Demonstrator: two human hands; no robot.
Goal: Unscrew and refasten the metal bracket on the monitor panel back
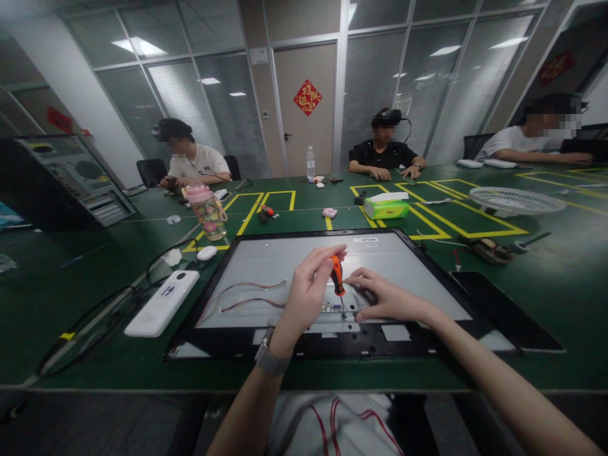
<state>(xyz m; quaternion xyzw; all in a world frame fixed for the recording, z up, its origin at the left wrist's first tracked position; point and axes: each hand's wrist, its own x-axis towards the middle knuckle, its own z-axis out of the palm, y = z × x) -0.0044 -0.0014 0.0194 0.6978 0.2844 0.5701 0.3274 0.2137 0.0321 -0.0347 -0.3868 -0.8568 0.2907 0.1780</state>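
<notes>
1 screwdriver [337, 276], left hand [308, 292]; right hand [386, 299] on panel [418, 269]

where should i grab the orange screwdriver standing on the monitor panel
By the orange handle, from the left and above. The screwdriver stands nearly upright, tip down on the monitor panel, and the left hand wraps its handle there. The right hand rests on the panel just right of the shaft, blocking that side.
</notes>
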